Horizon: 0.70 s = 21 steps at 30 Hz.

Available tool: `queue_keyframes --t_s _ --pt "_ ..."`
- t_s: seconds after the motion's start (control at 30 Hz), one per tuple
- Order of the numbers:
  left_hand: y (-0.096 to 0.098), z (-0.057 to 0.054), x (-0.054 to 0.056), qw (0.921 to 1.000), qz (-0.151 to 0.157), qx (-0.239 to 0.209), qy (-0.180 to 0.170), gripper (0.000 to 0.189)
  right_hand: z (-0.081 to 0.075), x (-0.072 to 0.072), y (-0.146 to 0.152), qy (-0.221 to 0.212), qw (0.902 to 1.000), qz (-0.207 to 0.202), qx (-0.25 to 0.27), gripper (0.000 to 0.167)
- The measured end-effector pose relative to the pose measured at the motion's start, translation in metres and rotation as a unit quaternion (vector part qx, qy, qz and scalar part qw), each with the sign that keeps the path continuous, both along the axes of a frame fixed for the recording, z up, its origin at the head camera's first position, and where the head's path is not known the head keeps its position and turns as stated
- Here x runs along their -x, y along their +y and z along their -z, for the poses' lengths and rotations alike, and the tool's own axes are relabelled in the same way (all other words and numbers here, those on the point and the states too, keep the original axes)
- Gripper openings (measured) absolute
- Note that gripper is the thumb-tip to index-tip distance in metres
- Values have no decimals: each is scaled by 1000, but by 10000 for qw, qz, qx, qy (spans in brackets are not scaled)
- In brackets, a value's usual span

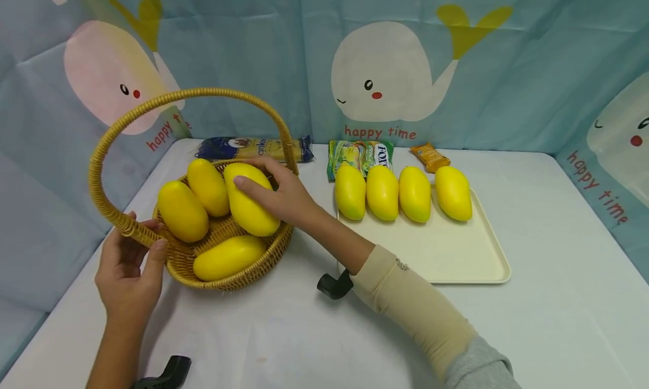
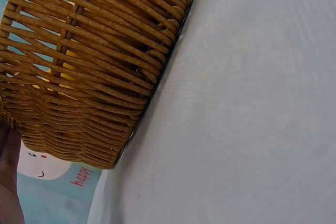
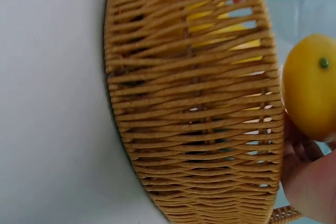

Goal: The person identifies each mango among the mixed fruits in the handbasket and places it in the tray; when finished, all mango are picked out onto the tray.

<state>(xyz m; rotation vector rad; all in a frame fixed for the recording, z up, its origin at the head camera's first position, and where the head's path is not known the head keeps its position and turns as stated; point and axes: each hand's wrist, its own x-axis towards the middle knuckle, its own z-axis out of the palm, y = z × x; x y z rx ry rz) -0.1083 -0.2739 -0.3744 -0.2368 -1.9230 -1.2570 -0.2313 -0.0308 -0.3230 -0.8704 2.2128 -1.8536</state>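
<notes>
Grey sleeve (image 1: 479, 366) is seen nearest the camera. At left, the wicker basket (image 1: 218, 231) is held at the foot of its handle (image 1: 203, 92) by the left hand (image 1: 132, 270), thumb and fingers closed about it. Three mangoes (image 1: 183, 211) are cradled inside. Next right, another mango (image 1: 250, 208) is gripped by the right hand (image 1: 284, 194), opened to the fruit's width, over the basket's right side. Behind, a blue-ended packet (image 1: 253, 149) is laid. Farther right, four more mangoes (image 1: 382, 194) are lined up along the cream tray's (image 1: 466, 256) far side, backed by green (image 1: 372, 152) and orange packets (image 1: 430, 157).
</notes>
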Motion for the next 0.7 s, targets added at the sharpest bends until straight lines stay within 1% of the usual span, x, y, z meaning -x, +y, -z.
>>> queue_keyframes --t_s 0.2,0.3,0.5,0.6,0.7 --pt "-6 6 2 10000 27 -38 27 55 -7 -14 11 -417 9988 209 170 47" --pt "-8 8 3 10000 9 -29 15 55 -10 -19 19 -537 9981 279 141 47" --pt "-9 11 4 10000 8 -40 -21 56 -8 -29 37 -555 9970 537 -62 48" --pt "-9 12 4 10000 9 -44 -37 56 -6 -34 48 -543 9963 649 -151 45" --pt "-9 12 4 10000 -6 -53 -35 56 -3 -39 59 -620 9951 707 -307 42"
